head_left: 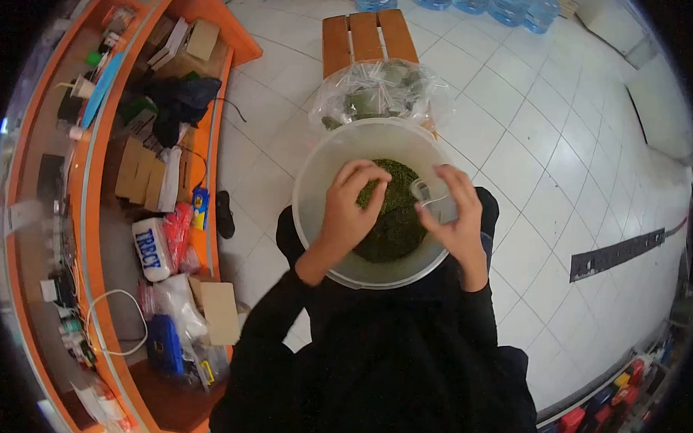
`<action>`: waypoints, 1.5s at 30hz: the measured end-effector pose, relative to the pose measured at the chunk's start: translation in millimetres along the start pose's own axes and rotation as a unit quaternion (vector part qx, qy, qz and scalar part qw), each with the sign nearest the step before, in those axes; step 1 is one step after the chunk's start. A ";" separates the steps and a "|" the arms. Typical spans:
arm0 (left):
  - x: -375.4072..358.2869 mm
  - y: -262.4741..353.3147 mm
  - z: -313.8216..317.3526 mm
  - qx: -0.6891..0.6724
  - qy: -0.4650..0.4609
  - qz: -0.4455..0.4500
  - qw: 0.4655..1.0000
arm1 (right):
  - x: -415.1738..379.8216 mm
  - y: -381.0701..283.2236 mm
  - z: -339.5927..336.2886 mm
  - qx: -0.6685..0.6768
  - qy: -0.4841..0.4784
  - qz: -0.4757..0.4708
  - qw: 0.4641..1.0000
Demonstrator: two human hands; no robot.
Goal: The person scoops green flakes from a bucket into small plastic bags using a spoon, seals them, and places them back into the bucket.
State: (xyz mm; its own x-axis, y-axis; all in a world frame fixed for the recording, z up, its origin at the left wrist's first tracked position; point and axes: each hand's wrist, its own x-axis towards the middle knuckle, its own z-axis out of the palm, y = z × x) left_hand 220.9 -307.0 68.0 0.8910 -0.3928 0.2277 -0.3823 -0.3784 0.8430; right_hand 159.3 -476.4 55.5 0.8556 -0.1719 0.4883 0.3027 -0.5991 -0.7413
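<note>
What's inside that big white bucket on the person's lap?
The bucket holds a heap of dark green, leafy crumbled stuff. The left hand pinches some; the right hand holds a small clear bag. The hands hide part of the heap, and its depth cannot be seen.

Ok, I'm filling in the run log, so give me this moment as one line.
left hand: pinching green leaves | right hand: holding small clear bag | both over white bucket | bench behind

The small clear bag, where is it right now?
In the head view the small clear bag is pinched in the right hand, over the right side of the bucket, beside the green herb.
</note>
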 end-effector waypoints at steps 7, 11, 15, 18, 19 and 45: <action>22.7 -75.6 67.7 0.368 -0.443 -0.119 0.809 | -11.6 19.7 11.2 0.075 0.101 0.059 0.990; -1.2 -110.5 95.4 0.375 -0.481 -0.111 0.784 | -12.1 19.7 10.1 0.073 0.092 0.061 0.991; -9.4 -97.3 78.7 0.291 -0.450 -0.070 0.842 | -13.1 21.7 10.7 0.073 0.104 0.064 0.990; -3.1 -100.3 58.7 0.280 -0.457 -0.030 0.844 | -13.7 22.9 10.3 0.092 0.106 0.061 0.988; -4.3 -100.0 49.9 0.250 -0.411 -0.039 0.876 | -13.1 23.4 10.4 0.094 0.104 0.062 0.988; -4.6 -73.2 -1.8 -0.097 -0.507 -0.266 0.814 | -14.9 22.7 12.8 0.118 0.066 0.033 0.990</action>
State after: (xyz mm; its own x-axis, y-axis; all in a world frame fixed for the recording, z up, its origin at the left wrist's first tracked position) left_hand 245.2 -276.0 6.1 0.2207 -0.7431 -0.6317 0.1259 -0.6205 0.7740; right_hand 158.8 -477.5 25.4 0.8187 -0.3153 0.4799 0.3513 -0.3860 -0.8530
